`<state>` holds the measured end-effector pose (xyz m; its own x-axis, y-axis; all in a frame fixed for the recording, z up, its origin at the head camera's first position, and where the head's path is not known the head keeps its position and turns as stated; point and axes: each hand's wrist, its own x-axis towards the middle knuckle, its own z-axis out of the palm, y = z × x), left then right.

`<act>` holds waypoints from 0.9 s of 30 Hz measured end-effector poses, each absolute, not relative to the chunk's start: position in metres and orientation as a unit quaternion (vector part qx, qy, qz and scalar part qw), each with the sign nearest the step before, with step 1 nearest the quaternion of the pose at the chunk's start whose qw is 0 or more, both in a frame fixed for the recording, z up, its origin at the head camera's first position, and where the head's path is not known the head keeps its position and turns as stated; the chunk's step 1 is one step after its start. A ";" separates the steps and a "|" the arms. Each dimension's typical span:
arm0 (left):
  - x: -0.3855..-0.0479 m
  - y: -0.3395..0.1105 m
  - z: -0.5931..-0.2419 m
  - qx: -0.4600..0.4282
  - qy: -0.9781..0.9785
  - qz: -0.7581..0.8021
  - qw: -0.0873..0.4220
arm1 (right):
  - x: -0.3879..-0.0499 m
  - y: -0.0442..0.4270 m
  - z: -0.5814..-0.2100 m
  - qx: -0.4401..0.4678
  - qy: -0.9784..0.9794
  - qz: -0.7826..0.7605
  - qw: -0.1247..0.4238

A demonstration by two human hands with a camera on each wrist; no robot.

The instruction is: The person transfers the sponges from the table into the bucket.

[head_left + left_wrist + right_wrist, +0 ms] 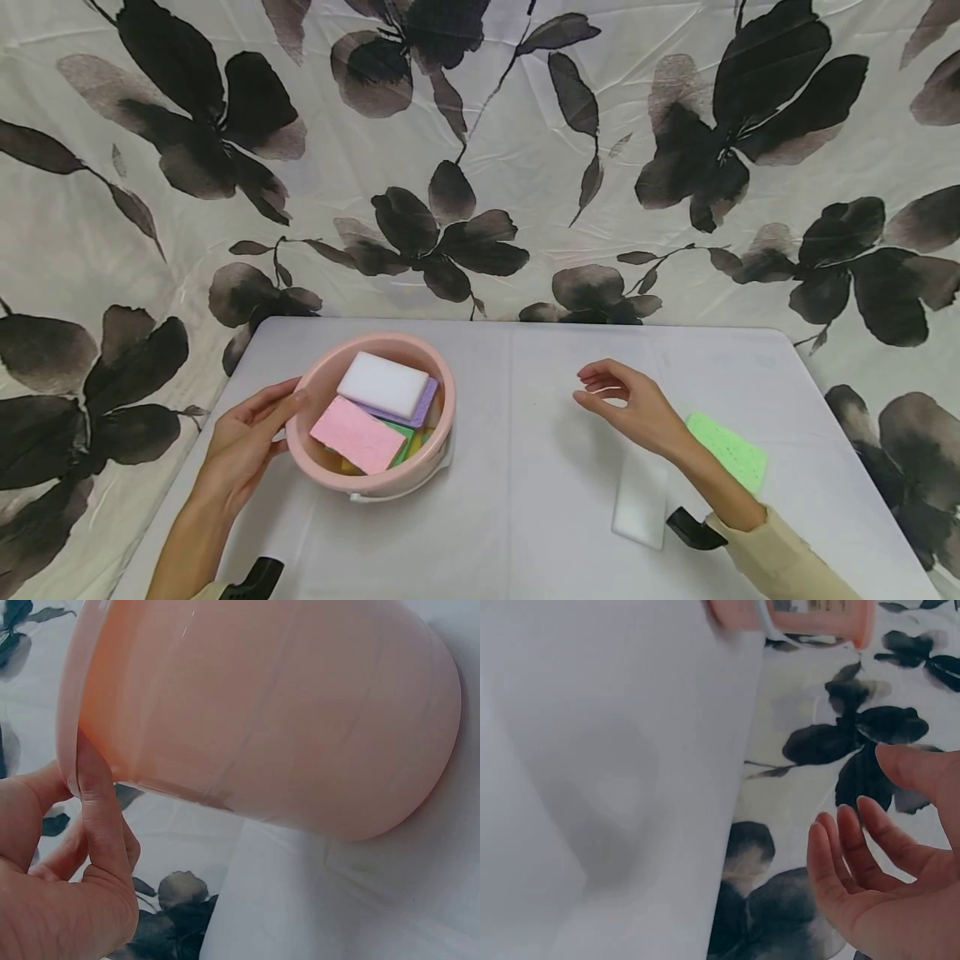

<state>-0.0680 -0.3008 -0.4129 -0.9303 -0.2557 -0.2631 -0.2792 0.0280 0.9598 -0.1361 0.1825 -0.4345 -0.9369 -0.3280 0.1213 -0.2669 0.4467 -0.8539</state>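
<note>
A pink bucket (408, 482) stands on the left part of the table, with a white sponge (384, 383), a purple sponge (426, 404), a pink sponge (357, 435) and partly hidden green and yellow ones inside. My left hand (240, 442) pinches the bucket's rim at its left side; in the left wrist view a finger (101, 810) lies under the lip. Over the table's right half hovers my right hand (630, 404), fingers loosely bent and holding nothing. Below it lies a white sponge (640, 504), and a light green sponge (729, 450) is partly behind the forearm.
A white table (517, 533) carries everything. Behind it hangs a white cloth (525, 167) with dark flowers. The bucket's white handle (405, 493) hangs down along its front right side.
</note>
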 end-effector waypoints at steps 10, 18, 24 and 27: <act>-0.068 -0.300 -0.412 -0.190 0.719 0.668 0.013 | -0.119 0.206 -0.457 -0.148 0.866 -0.478 0.009; -0.069 -0.299 -0.412 -0.189 0.719 0.669 0.014 | -0.103 0.222 -0.470 -0.131 0.868 -0.479 0.002; -0.069 -0.300 -0.413 -0.193 0.718 0.669 0.013 | -0.091 0.234 -0.479 -0.111 0.874 -0.472 0.013; -0.069 -0.300 -0.413 -0.190 0.715 0.673 0.010 | -0.085 0.239 -0.483 -0.099 0.882 -0.461 0.007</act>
